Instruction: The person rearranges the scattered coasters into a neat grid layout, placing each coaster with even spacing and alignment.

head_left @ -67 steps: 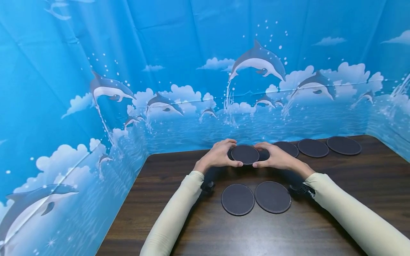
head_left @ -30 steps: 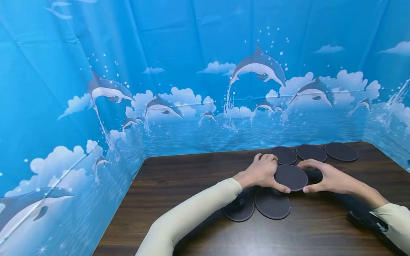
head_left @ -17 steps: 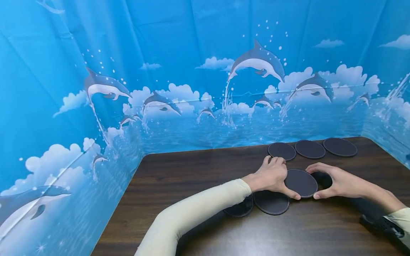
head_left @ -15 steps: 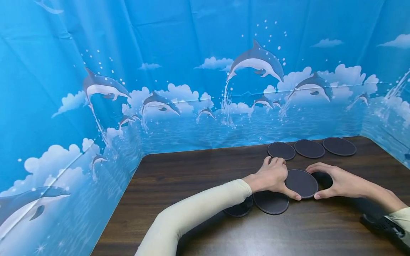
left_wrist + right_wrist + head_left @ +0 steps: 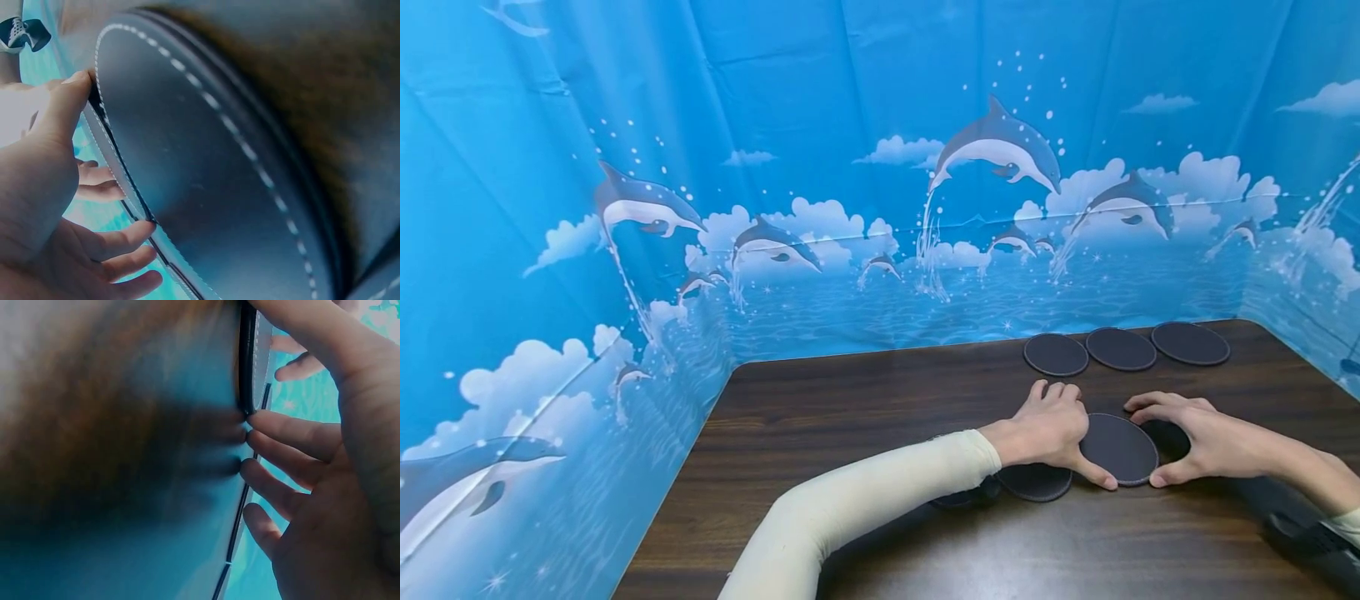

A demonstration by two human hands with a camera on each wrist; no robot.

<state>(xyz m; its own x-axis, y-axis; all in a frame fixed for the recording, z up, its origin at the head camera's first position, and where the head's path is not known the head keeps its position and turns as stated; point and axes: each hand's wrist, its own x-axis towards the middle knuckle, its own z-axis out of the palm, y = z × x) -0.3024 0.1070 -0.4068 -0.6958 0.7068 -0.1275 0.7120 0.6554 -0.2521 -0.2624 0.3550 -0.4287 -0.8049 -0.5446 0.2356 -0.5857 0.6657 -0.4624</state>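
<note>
Both hands hold one round dark coaster point(image 5: 1120, 450) with a stitched rim, flat and low over the table, at the right end of a near row. My left hand point(image 5: 1048, 429) grips its left side, thumb at the near edge and fingers further back. On the opposite side my right hand point(image 5: 1217, 442) spreads thumb and fingers round the rim; its fingertips reach the tabletop in the right wrist view, with the coaster's edge point(image 5: 250, 362) beside the index finger. Under my left wrist lies another coaster point(image 5: 1037, 483), large in the left wrist view point(image 5: 187, 156). A further one is mostly hidden by the left sleeve.
Along the back right edge of the brown wooden table point(image 5: 850, 400) lie three more coasters: a left one point(image 5: 1056, 354), a middle one point(image 5: 1120, 348) and a right one point(image 5: 1191, 343). A blue dolphin-print curtain point(image 5: 850, 167) hangs behind the table and at its sides.
Both hands have carried the coaster from the back middle of the table rightward and nearer, to the right end of the near row. Its motion over the last half second is small.
</note>
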